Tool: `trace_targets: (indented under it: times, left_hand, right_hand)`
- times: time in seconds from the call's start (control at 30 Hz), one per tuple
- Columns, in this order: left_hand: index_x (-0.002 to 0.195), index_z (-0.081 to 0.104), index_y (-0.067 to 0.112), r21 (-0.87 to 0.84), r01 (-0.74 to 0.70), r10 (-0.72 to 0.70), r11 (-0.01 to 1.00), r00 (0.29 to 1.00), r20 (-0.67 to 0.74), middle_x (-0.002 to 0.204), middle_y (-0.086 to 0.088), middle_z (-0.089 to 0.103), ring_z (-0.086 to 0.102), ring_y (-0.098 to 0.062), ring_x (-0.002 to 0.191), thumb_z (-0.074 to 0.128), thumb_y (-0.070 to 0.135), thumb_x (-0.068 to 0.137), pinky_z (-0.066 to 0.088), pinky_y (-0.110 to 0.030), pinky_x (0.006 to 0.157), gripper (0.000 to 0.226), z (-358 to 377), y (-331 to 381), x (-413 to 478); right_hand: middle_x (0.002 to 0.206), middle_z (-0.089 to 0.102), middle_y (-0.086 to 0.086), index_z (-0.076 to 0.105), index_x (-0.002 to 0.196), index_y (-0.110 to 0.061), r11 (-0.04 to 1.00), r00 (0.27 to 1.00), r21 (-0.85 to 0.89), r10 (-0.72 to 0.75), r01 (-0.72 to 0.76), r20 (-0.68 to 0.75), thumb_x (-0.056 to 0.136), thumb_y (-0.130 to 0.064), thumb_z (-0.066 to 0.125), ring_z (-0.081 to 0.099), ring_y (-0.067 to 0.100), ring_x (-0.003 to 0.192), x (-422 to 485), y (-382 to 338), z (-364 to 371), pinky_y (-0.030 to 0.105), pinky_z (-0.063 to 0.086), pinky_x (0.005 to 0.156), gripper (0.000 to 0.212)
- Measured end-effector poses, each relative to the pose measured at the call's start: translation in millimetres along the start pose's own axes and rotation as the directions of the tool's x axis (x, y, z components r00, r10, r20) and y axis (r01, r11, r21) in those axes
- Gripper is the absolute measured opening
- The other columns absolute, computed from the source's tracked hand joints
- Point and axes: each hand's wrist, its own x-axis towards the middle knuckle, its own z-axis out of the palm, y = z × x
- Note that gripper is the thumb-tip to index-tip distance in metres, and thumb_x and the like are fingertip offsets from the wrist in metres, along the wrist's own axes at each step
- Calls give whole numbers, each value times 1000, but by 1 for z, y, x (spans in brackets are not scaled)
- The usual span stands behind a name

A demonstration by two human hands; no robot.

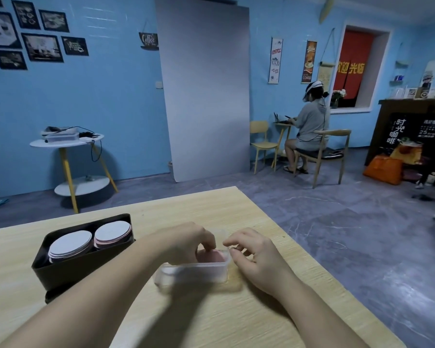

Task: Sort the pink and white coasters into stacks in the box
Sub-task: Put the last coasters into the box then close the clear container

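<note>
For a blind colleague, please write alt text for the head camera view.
A person's left hand reaches into a clear plastic tub holding pink coasters, right hand at its rim. Left of it, a black box holds two coaster stacks.

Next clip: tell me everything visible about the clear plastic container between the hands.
The clear container is a low rectangular tub of translucent plastic with rounded corners and a thickened rim, and it has no lid on. It sits upright on the wooden table, right of the black box and apart from it. The left hand curls its fingers into it and pinches a pink coaster lying inside. The right hand has its fingertips at the right rim; contact is unclear.
</note>
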Motion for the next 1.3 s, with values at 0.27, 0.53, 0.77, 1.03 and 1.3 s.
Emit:
trace_targets:
  times: [0.27,0.53,0.77,1.03,1.3]
  left_hand:
    - [115,65,38,-8,-23,23,1000,1000,-10,88,35,61,49,18,69,66,46,91,40,-16,67,25,-2,1,0]
    - [124,62,40,-18,-16,18,1000,996,92,119,23,66,59,-4,104,63,25,90,49,-30,96,37,-8,7,-1]
    - [123,64,37,-26,-48,49,998,998,45,100,32,63,54,17,82,62,29,93,40,-3,74,31,-6,3,-1]
    - [126,58,47,-23,-9,12,1000,992,124,97,43,57,55,11,89,59,21,89,46,-15,78,45,-6,2,-1]
    - [122,61,43,-78,-42,51,996,992,120,119,25,63,57,-3,104,61,27,93,46,-23,95,34,-3,2,3]
  right_hand:
    - [101,61,-19,70,107,-32,1000,1000,-11,18,-18,4,92,-30,55,62,10,90,-2,0,2,16,47,73,21]
    - [102,62,-19,70,106,-31,1000,1000,-29,11,-11,-16,91,-32,54,62,9,88,-2,0,4,15,46,74,22]
    - [104,60,-21,67,110,-35,999,1000,-36,-3,2,-27,92,-35,52,62,10,88,-5,1,5,19,49,74,22]
    - [101,60,-19,68,106,-33,999,999,-37,-10,9,-31,90,-34,53,61,12,83,-3,2,6,15,46,71,22]
    - [103,58,-22,66,109,-35,999,1000,-50,-14,12,-27,91,-36,52,61,11,83,-3,4,7,22,49,74,23]
